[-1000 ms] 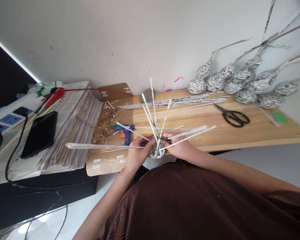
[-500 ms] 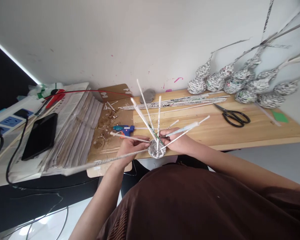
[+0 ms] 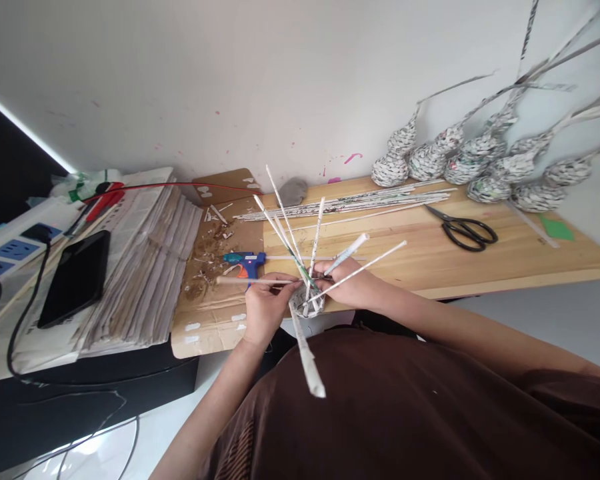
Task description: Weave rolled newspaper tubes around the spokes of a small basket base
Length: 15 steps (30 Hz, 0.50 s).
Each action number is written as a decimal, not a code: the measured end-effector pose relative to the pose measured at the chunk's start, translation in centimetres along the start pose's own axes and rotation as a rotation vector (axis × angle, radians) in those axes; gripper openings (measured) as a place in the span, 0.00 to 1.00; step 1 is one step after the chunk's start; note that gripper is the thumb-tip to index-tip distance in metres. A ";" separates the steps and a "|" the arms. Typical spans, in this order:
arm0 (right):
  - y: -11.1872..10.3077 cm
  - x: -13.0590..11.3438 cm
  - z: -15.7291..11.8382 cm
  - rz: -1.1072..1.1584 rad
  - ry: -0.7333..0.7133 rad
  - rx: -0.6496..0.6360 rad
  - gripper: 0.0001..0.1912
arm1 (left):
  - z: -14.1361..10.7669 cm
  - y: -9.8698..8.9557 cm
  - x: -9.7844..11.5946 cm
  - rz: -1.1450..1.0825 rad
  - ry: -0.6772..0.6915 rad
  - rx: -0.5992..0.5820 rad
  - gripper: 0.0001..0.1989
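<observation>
A small round woven newspaper basket [image 3: 315, 310] is held near the table's front edge, with several rolled paper sticks fanning out of it. On its left side my left hand [image 3: 266, 305] is closed, thumb and fingers pinching at the rim beside a stick that points left. My right hand [image 3: 349, 283] grips the far right side, its fingertips partly hidden behind the sticks. One wider paper strip [image 3: 306, 357] hangs from the basket toward my brown shirt. A green-marked stick [image 3: 304, 270] leans up and left between the hands.
Left of the hands, a blue glue gun [image 3: 253, 262] lies on stained cardboard [image 3: 205, 330]. A newspaper stack [image 3: 150, 267] bears a phone [image 3: 75, 279] and a power strip [image 3: 15, 250]. Paper sticks [image 3: 340, 205], black scissors [image 3: 463, 228] and woven gourd shapes [image 3: 390, 170] lie toward the back and right.
The long paper strip that stretched left across my left wrist now points down toward my body. My left hand has come closer to my right, and the sticks have turned a little.
</observation>
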State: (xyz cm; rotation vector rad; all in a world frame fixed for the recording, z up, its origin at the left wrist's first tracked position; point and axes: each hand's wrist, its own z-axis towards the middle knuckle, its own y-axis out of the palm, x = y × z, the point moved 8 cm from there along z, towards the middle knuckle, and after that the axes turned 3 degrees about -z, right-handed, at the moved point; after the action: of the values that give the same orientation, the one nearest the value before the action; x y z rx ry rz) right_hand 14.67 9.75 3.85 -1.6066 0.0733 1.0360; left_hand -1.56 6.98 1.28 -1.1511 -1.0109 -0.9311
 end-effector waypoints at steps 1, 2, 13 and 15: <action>0.1 0.0 0.0 0.009 0.009 -0.004 0.09 | -0.1 -0.1 0.2 0.009 0.010 0.024 0.07; 0.1 0.1 0.1 0.017 0.021 -0.011 0.10 | -0.2 -0.1 0.4 0.007 0.011 0.038 0.07; 0.5 -0.6 -0.1 0.039 -0.088 -0.016 0.09 | 0.0 0.6 0.5 0.056 -0.013 -0.021 0.03; 0.6 -0.4 -0.1 0.028 -0.079 -0.007 0.09 | 0.2 0.7 0.0 0.017 -0.044 -0.046 0.06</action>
State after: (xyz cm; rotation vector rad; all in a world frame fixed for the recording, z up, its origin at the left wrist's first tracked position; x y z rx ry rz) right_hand 14.17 9.27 3.60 -1.5734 0.0390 1.1217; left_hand -0.89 7.34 1.12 -1.2215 -1.0176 -0.9235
